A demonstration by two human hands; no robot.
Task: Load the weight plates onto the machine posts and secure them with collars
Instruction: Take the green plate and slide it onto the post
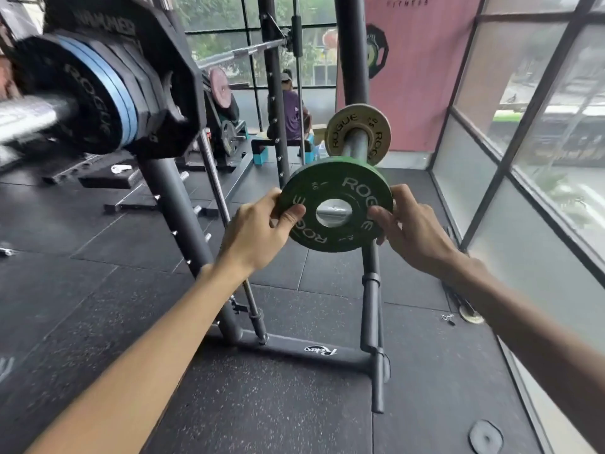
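Small green round rubber weight plate (336,204) held at centre frame, its hole lined up with the steel post's (355,144) end

Left hand (258,232) and right hand (413,229) pinch its opposite rims; a tan round plate (358,129) sits farther up that post

We are standing in a gym, and nearly everything around us is saying so. We are looking at a black steel rack (183,224) bolted over speckled rubber floor tiles (98,290), with a loaded barbell (82,103) sitting at our left carrying black and blue plates. Ahead, a yellow Rogue plate (358,134) is hanging on a steel post (355,145), and a green Rogue plate (337,204) is facing us. A pink fitness banner (419,60) is hanging by the big windows (540,109), and a person (291,109) is sitting on a bench beyond.
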